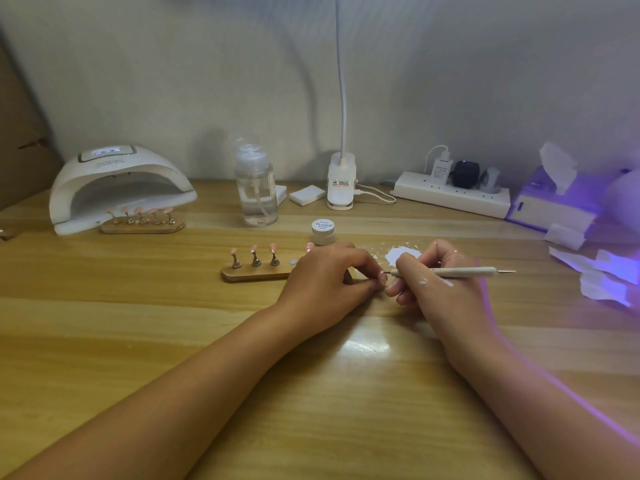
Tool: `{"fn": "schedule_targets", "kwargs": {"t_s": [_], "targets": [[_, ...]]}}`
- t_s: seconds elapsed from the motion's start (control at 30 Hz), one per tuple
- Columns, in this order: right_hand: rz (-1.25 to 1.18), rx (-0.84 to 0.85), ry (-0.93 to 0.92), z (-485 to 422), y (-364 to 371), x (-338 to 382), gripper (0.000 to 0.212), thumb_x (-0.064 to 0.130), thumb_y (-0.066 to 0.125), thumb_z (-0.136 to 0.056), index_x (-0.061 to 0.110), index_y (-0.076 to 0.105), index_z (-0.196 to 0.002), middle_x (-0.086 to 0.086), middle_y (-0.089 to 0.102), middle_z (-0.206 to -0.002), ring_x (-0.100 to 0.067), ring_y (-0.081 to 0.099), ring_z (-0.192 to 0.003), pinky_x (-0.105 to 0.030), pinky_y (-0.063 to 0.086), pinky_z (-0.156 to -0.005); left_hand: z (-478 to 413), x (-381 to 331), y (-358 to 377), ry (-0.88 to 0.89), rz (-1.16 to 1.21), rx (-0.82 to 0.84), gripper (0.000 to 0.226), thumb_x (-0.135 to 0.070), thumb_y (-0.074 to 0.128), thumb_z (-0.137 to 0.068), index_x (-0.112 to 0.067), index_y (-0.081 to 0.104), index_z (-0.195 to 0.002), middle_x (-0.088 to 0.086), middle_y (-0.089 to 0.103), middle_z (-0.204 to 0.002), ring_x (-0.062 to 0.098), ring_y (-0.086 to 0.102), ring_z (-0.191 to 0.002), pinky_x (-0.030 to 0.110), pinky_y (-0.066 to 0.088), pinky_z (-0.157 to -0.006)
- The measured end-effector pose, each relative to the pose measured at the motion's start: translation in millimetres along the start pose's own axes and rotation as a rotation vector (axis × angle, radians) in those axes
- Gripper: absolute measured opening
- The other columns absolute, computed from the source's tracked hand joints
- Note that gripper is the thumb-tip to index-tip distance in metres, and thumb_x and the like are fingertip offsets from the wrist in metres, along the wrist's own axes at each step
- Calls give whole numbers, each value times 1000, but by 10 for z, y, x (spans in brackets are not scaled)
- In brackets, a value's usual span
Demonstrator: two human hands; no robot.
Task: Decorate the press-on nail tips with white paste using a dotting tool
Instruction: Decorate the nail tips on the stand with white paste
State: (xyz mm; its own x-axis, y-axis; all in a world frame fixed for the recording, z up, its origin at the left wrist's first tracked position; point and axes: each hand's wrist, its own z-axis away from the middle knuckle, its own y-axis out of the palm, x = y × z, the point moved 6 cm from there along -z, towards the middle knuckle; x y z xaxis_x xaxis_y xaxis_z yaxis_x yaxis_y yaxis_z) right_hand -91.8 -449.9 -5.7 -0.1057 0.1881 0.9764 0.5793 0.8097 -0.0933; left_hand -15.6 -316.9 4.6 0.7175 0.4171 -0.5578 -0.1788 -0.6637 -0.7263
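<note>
Near the middle of the surface (311, 393), the left hand (325, 278) pinches a pink nail tip (382, 277). The right hand (436, 282) (paste-smeared) grips the dotting tool (460, 271).

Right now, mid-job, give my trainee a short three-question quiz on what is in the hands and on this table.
1. What does the right hand hold? A) a brush B) a dotting tool C) tweezers
2. True or false: the left hand lies flat and empty on the table.
3. Fill in: the stand at the mouth of the lamp carries ___ nail tips.

Key: 1 B. 2 False: its fingers pinch a nail tip. 3 Five.
</note>
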Motion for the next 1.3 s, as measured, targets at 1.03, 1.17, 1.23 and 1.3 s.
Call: {"fn": "schedule_targets", "kwargs": {"t_s": [1.03,1.17,1.23,1.3], "targets": [[-51,-54,20,-2,-25,-32,20,19,65,-78,15,49,-66,-9,65,-52,-9,52,-42,-21,42,-46,6,19,25,-12,47,9,11,-24,75,-82,-35,72,-83,-13,68,-89,2,58,-63,21,44,-73],[-30,-71,10,-3,-42,-38,25,22,68,-89,15,51,-73,-2,63,-52,-7,53,-44,-28,43,-49,6,22,31,-6,27,16,9,-28,75,-83,-36,71,-84,-14,67,-91,1,58,-63,24,46,-74],[-27,-64,8,1,-42,-34,24,29,69,-91,15,53,-82,0,65,-54,-8,54,-45,-26,43,-47,6,25,33,-8,9,16,8,-30,74,-84,-37,71,-84,-14,66,-91,2,58,-65,19,42,-78],[-2,-57,-10,-1,-42,-20,24,34,70,-92,15,56,-87,1,68,-58,-7,55,-45,-21,41,-43,9,29,34,-19,-10,14,7,-31,74,-84,-37,70,-84,-14,65,-91,3,58,-67,4,31,-79]]}}
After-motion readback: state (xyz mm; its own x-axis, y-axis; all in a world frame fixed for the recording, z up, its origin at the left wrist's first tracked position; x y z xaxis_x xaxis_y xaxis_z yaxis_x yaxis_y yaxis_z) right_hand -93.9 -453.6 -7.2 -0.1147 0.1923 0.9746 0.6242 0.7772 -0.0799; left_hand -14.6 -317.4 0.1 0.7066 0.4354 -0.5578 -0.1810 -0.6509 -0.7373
